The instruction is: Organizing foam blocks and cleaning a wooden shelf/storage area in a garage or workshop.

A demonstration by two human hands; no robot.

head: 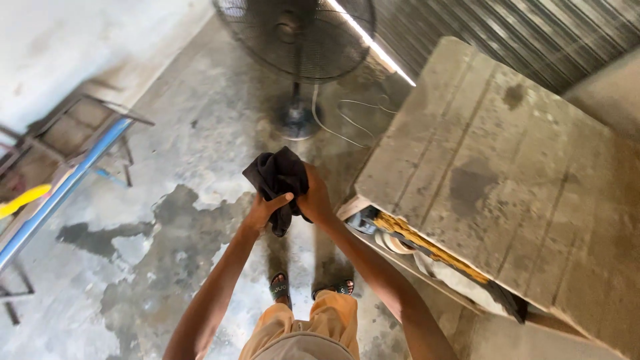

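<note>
Above the wet, stained concrete floor (167,267), your left hand (265,210) and right hand (315,199) were both closed round a crumpled black cloth (279,177); a slack grip could have dropped it into the puddle, near your sandalled feet (280,288).

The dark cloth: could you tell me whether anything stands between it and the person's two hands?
Nothing visible does. The left hand and the right hand both grip the dark cloth directly, holding it in the air above the concrete floor.
</note>
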